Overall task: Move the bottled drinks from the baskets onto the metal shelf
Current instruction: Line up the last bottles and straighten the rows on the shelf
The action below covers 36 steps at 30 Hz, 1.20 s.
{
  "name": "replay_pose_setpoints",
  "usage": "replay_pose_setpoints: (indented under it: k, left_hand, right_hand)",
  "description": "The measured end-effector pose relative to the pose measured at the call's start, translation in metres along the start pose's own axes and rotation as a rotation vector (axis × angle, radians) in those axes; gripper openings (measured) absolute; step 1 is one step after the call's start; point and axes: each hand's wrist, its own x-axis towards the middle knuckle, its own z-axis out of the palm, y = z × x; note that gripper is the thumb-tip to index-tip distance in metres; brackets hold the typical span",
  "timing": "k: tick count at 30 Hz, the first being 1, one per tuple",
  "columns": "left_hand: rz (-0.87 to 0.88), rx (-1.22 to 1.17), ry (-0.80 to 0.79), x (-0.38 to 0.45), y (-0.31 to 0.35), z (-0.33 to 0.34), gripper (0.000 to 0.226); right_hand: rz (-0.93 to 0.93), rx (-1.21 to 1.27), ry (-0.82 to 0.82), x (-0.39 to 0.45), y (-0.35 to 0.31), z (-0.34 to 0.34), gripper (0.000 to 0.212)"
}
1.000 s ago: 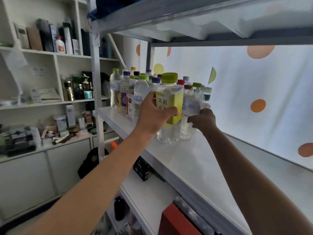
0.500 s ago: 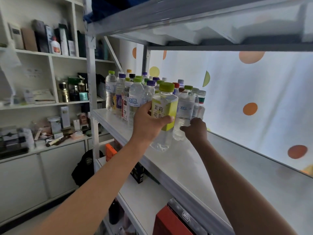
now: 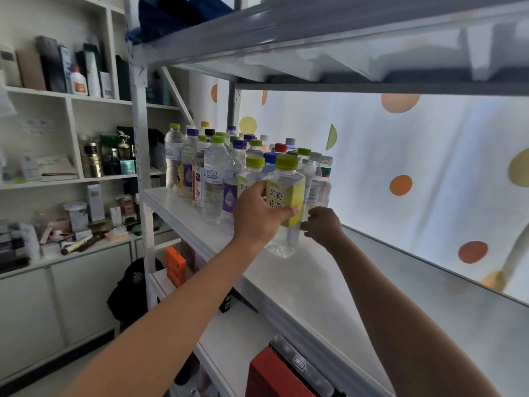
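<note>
My left hand grips a clear bottle with a yellow-green label and green cap; its base is at the surface of the white metal shelf. The bottle is at the near end of a dense group of bottled drinks with green, purple, blue and red caps. My right hand hovers just right of the held bottle with loosely curled fingers and holds nothing. A clear water bottle stands behind it. No basket is in view.
The shelf stretches bare to the right in front of a white curtain with coloured dots. Another shelf board hangs close overhead. A lower shelf holds orange and red boxes. A white cabinet with clutter stands at the left.
My right hand has let go of the clear water bottle and drawn back from it. My left hand has brought the yellow-labelled bottle down beside the group.
</note>
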Motion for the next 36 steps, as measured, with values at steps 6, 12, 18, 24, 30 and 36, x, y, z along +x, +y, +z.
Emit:
replay_pose_setpoints:
  k: [6,12,18,24,30,36]
  left_hand:
    - [0.045,0.154,0.035,0.012,-0.005,0.023,0.053]
    - [0.061,0.242,0.046,0.016,-0.021,0.046,0.069]
    - [0.170,0.348,0.077,0.009,-0.025,0.055,0.075]
    - [0.163,0.582,-0.011,0.011,-0.019,0.052,0.074]
    - [0.152,0.566,-0.141,0.004,-0.026,0.035,0.072]
    - [0.126,0.543,-0.253,-0.015,-0.021,0.015,0.051]
  right_hand:
    - [0.026,-0.034,-0.034,-0.006,0.017,-0.023,0.032]
    - [-0.006,-0.158,-0.193,-0.011,0.022,-0.033,0.021]
    - [-0.039,-0.388,-0.248,-0.016,0.033,-0.026,0.058]
    - [-0.058,-0.486,-0.225,-0.027,0.036,-0.015,0.076]
    - [-0.160,-0.697,-0.091,-0.051,0.021,-0.021,0.075]
    - [-0.246,-0.771,-0.038,-0.086,0.002,-0.023,0.071]
